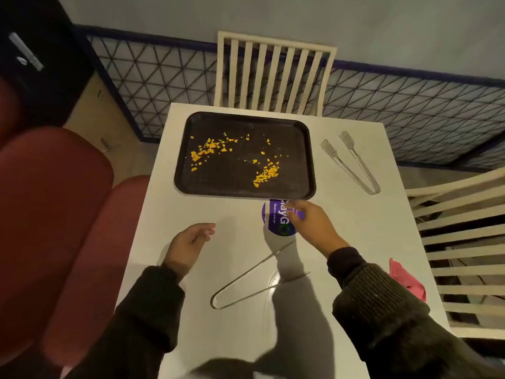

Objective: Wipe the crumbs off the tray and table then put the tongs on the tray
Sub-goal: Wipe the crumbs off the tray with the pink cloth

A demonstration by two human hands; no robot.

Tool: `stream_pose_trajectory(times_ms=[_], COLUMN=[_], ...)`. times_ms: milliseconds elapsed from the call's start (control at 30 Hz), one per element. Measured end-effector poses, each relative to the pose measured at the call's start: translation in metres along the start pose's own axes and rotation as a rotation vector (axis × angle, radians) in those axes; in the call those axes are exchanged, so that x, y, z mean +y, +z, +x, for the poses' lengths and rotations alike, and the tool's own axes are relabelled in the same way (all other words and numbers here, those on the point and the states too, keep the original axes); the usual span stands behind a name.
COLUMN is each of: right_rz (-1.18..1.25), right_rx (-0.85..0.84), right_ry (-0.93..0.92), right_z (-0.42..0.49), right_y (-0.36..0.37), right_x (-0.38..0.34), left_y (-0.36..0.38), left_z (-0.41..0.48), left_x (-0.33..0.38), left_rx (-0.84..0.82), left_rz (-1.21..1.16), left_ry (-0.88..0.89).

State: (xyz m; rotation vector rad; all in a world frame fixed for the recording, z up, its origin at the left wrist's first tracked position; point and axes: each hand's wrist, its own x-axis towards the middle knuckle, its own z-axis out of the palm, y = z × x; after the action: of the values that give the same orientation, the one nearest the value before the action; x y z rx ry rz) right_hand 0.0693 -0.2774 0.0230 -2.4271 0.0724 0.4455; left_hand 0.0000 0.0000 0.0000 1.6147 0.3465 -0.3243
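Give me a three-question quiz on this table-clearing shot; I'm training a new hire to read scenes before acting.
1. True or false: both pairs of tongs already lie on the tray.
2. Where are the orange crumbs? A) on the tray B) on a chair C) on the pink cloth
3. Which hand is at the purple sticker by the tray's near edge?

Key:
1. False: the far tongs and the near tongs lie on the table.
2. A
3. The right hand; the left hand is open and empty.
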Motion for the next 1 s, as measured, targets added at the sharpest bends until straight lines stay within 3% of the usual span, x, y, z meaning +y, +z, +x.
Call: stream_pose_trajectory(times_ms=[200,267,400,500,600,800,1000], right_rz=[-0.215,-0.204,0.279,0.803,1.145,1.278,1.477], right_rx=[0.106,0.140,0.277,0.188,0.143,0.081,0.225], right_ry=[-0.139,-0.102,0.334,0.616,0.662,0.685,0.652], right_z=[0.030,0.044,0.072,0.083,0.082,0.093,0.069], right_y=[-0.003,0.003,0.017,0.029,0.042,0.048,0.049], right_x=[0.014,0.018,0.022,0.037,0.039,0.016,0.016], left_y=[0.011,0.016,0.022,0.025,0.026,0.022,0.012], left_z=[0.011,0.013,0.013,0.012,0.010,0.004,-0.006], left_x=[-0.002,-0.001,-0.002,-0.003,-0.003,-0.009,-0.009], left_rx=[0.015,0.017,0.029,0.050,0.069,0.108,0.136], left_rz=[0.104,0.102,0.122,0.105,0.098,0.100,0.095], left_ry=[-0.009,0.015,0.025,0.005,-0.037,-0.059,-0.040])
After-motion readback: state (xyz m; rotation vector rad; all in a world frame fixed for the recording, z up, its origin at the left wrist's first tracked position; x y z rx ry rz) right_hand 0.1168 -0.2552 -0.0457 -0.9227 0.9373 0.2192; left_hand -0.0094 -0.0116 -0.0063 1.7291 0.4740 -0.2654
